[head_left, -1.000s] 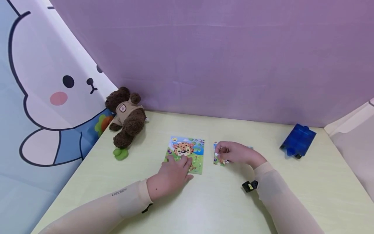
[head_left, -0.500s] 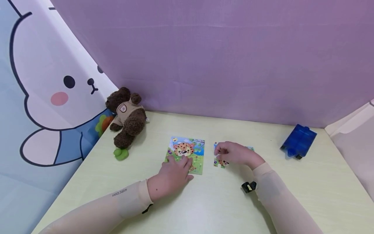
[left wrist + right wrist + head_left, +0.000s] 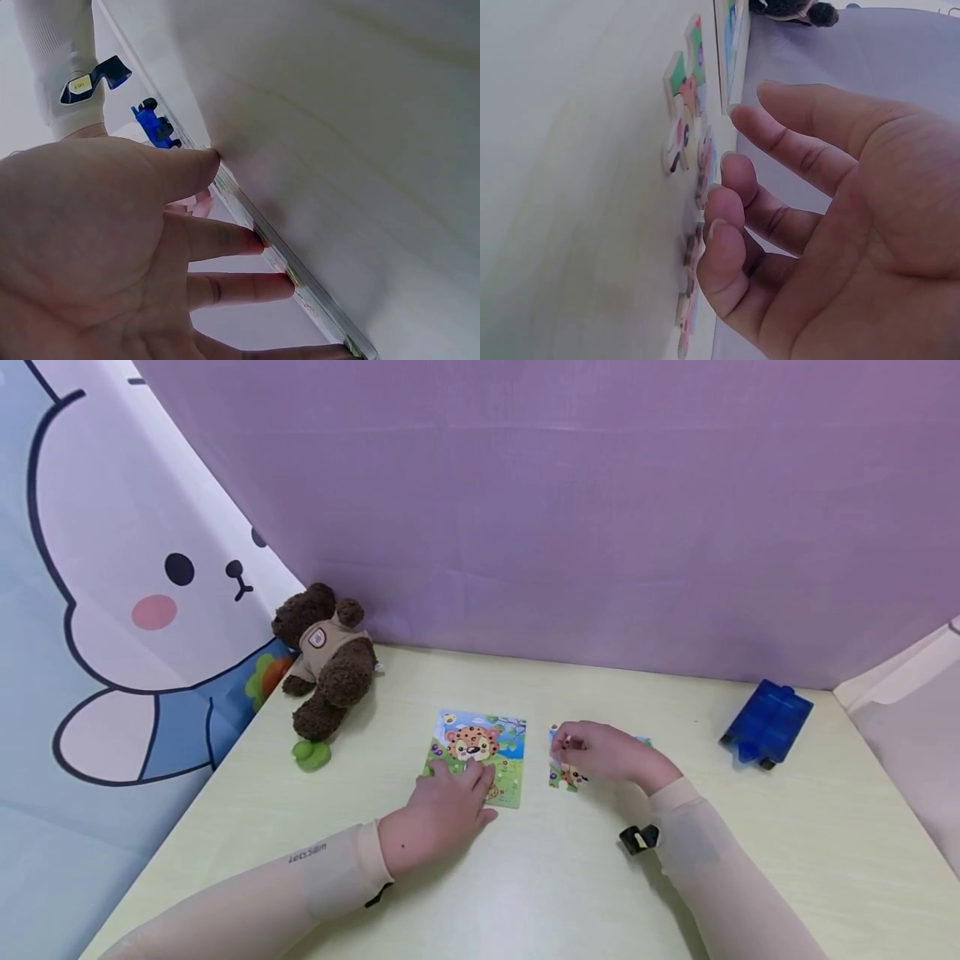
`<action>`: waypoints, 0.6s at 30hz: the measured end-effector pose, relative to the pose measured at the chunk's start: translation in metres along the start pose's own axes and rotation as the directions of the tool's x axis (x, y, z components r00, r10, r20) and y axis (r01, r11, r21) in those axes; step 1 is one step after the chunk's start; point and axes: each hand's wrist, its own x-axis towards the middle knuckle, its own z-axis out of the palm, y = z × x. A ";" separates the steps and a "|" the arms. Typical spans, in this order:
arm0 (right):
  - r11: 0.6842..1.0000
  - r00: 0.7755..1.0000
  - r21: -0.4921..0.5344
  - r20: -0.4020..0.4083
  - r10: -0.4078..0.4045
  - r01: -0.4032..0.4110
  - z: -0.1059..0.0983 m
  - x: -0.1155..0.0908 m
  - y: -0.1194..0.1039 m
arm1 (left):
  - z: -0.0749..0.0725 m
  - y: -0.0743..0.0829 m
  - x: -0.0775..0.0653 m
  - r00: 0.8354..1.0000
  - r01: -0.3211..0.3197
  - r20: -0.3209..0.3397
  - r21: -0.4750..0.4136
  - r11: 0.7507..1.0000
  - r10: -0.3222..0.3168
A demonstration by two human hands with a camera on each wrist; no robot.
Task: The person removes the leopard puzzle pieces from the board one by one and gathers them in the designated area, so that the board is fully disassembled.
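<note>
My left hand (image 3: pixel 444 817) lies over the lower part of a picture board (image 3: pixel 510 777) showing a cartoon leopard. Its fingertips touch the face of the thin board (image 3: pixel 300 277) in the left wrist view, fingers fairly straight and spread. To the board's right, loose jigsaw pieces (image 3: pixel 566 777) with part of another leopard picture lie on the table. Over them hovers my right hand (image 3: pixel 611 753), hiding several. The right wrist view shows its fingers loosely curled, thumb and index tips close together with nothing visible between them, right beside the pieces (image 3: pixel 684 101).
A brown teddy bear (image 3: pixel 333 660) lies at the back left, with a small green toy (image 3: pixel 311 755) by its foot. At the far right is a blue plastic toy vehicle (image 3: pixel 768 722). A purple cloth wall (image 3: pixel 555 527) bounds the table's back.
My right hand shifts very slightly, and its thumb and index tips draw a little closer over the pieces. My left hand stays on the board.
</note>
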 end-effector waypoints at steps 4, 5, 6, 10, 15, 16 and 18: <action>1.000 1.000 -0.019 -0.016 0.012 -0.012 -0.001 0.000 -0.004 | 0.002 0.000 0.001 1.000 0.001 -0.002 0.014 1.000 -0.001; 1.000 1.000 -0.022 -0.018 0.014 -0.014 -0.001 0.000 -0.005 | 0.002 0.000 0.001 1.000 0.001 -0.004 0.018 1.000 -0.001; 1.000 1.000 -0.028 -0.022 0.011 -0.012 -0.002 0.000 -0.007 | 0.001 0.000 0.001 1.000 0.000 -0.007 0.022 1.000 0.000; 1.000 1.000 -0.031 -0.031 -0.002 0.002 -0.003 0.001 -0.013 | -0.001 0.000 -0.001 1.000 -0.003 -0.017 0.008 1.000 0.003; 0.999 0.997 -0.028 -0.070 -0.033 0.031 -0.002 0.006 -0.023 | -0.001 -0.002 0.000 1.000 -0.002 -0.027 -0.034 0.999 0.001; 0.999 0.996 -0.025 -0.083 -0.041 0.039 -0.001 0.008 -0.025 | -0.002 -0.002 -0.001 1.000 -0.002 -0.029 -0.040 0.999 0.001; 0.998 0.992 -0.007 -0.113 -0.057 0.057 0.001 0.012 -0.029 | -0.002 -0.003 -0.001 1.000 -0.006 -0.031 -0.051 0.999 0.005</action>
